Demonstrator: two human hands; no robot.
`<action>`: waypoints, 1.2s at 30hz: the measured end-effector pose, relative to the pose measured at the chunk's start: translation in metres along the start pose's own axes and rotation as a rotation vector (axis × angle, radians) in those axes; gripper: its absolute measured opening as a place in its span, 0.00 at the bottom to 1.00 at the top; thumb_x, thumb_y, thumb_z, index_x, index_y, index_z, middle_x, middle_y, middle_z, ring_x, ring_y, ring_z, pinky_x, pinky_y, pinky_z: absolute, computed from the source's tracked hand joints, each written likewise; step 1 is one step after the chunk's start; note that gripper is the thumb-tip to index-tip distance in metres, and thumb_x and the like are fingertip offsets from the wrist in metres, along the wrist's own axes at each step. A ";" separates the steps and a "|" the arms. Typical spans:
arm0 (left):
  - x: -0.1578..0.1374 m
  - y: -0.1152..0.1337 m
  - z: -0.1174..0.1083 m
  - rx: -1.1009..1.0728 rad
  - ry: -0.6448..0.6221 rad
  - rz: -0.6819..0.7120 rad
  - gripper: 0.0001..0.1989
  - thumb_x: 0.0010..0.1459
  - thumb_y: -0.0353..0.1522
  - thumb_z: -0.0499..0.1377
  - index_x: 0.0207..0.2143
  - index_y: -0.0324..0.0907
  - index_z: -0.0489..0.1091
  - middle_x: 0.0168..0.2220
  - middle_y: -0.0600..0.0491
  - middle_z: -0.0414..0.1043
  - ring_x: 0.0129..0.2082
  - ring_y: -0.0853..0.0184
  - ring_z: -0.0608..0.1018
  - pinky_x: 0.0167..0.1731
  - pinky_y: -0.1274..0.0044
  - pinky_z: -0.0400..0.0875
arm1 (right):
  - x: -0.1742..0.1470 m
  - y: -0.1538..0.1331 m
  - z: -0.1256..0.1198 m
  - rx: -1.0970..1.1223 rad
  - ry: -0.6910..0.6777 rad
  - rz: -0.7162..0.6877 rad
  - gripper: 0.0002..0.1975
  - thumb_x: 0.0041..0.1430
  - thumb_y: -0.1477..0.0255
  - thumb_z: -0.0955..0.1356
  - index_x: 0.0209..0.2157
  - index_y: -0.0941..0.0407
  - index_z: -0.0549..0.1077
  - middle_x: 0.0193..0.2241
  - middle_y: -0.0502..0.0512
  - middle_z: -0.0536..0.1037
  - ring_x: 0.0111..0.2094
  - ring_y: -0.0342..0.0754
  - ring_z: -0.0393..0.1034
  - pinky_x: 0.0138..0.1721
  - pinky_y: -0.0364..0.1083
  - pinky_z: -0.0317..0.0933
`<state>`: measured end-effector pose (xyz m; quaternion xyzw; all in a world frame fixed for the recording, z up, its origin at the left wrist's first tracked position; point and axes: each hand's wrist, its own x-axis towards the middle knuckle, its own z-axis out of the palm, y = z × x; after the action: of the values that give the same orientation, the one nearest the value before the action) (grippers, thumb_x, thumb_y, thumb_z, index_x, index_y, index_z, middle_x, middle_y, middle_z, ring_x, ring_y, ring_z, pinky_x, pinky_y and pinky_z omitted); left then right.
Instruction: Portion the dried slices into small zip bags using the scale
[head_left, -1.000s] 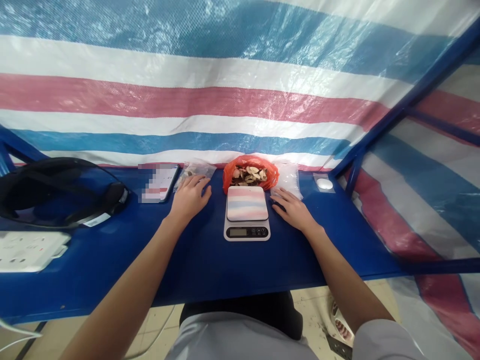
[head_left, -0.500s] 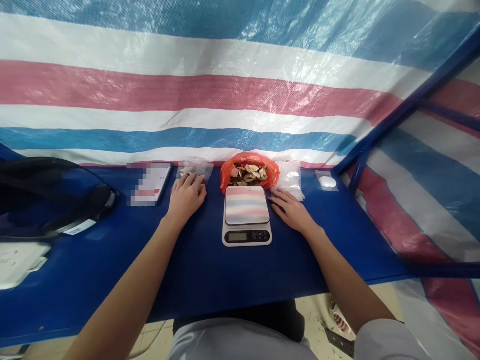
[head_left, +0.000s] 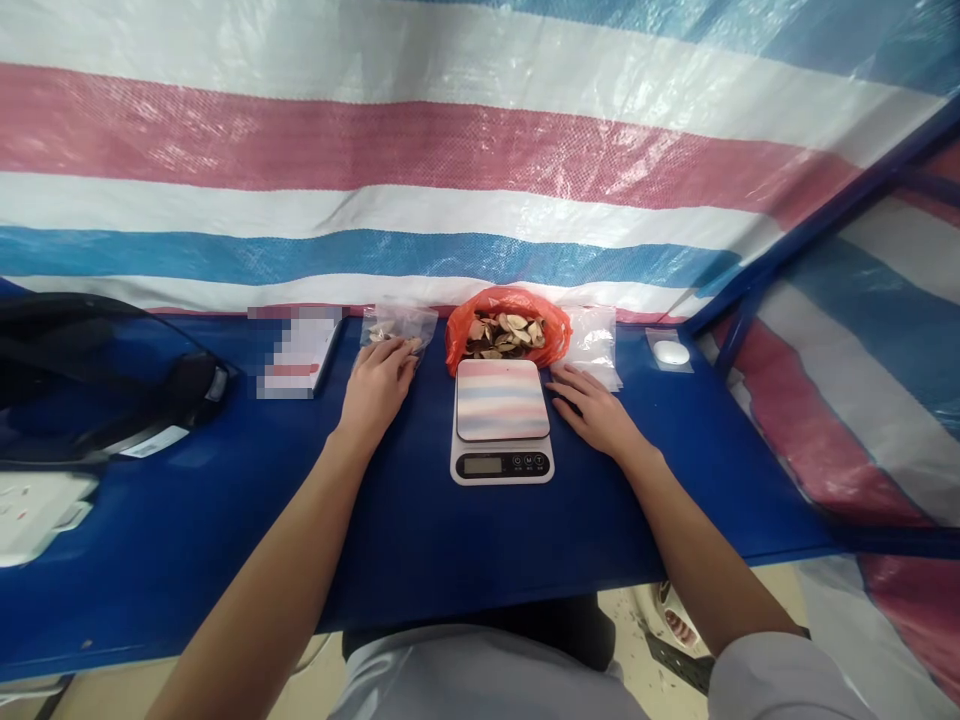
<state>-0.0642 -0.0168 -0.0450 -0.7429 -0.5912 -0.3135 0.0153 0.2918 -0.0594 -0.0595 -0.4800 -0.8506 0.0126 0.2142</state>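
My left hand [head_left: 377,392] lies with fingers stretched out over the near edge of a clear plastic bag [head_left: 409,325] that has some pale slices in it. To the right of the scale, my right hand [head_left: 596,408] rests palm down, fingers apart, its tips at the near edge of a stack of clear plastic bags [head_left: 596,340]. Between the hands stands a white kitchen scale [head_left: 502,402] with a dark display panel and a shiny plate bearing nothing. Just behind it, an open red plastic bag [head_left: 555,335] holds many dried brown and cream slices.
The blue table [head_left: 465,550] backs onto a striped tarp [head_left: 300,210]. On its left are a phone-like device [head_left: 304,350], partly blurred out, a black strapped item [head_left: 180,400] and a white power strip [head_left: 37,515]. A white oval case [head_left: 670,352] lies on the right.
The whole view has shifted slightly as the head moved. My left fingers have slid a little toward me on the bag, showing more of its slices. My right hand looks much the same.
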 end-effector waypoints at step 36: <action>0.005 0.075 -0.028 -1.382 -0.092 -0.341 0.16 0.44 0.42 0.74 0.32 0.42 0.80 0.33 0.51 0.80 0.33 0.65 0.79 0.39 0.71 0.74 | 0.072 -0.061 -0.019 0.713 0.361 0.078 0.19 0.67 0.60 0.65 0.55 0.51 0.75 0.56 0.54 0.77 0.60 0.52 0.69 0.63 0.53 0.64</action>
<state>-0.0098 -0.0462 0.0052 -0.4924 -0.3650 -0.5828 -0.5335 0.2176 -0.0370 -0.0028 -0.4019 -0.7229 0.2304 0.5127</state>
